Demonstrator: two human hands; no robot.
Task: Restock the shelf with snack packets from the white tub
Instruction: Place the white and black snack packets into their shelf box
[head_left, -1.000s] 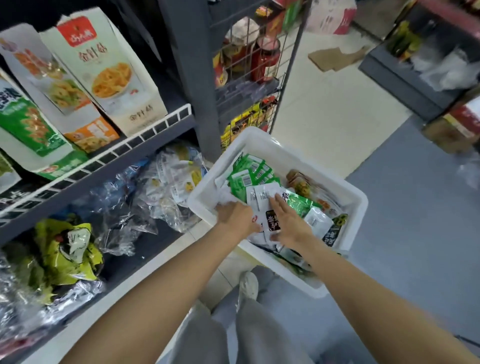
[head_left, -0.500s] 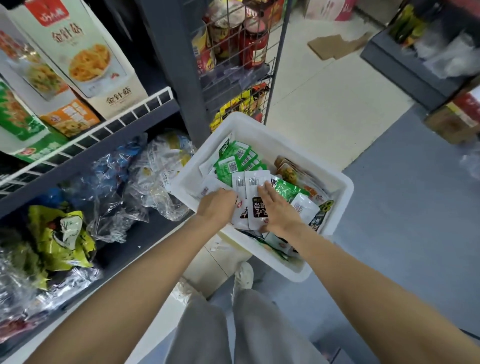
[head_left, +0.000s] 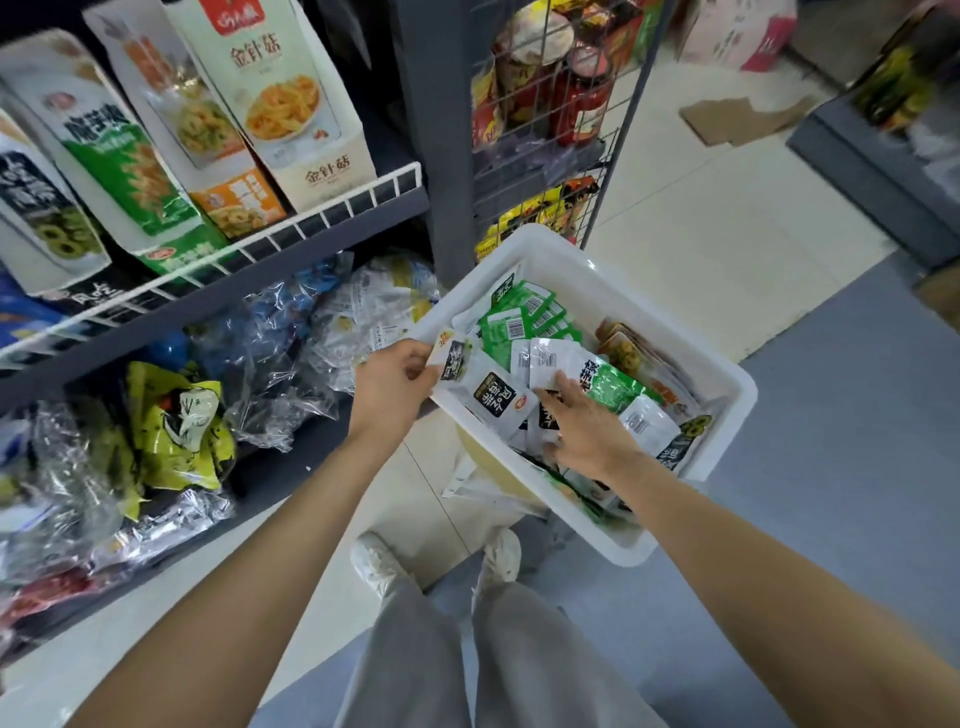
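Now the left hand pinches a white packet at the white tub's nine o'clock rim; right hand, fingers spread, presses the pile — slick packets could slide out.

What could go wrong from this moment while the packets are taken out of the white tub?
1. The left hand pinches several white packets by their edges only; one may slip out and fall to the floor.
2. The right hand rests on loose packets in the tub; lifting one could drag neighbours over the rim.
3. The lower shelf is crowded with clear bags, so new packets might slide off.
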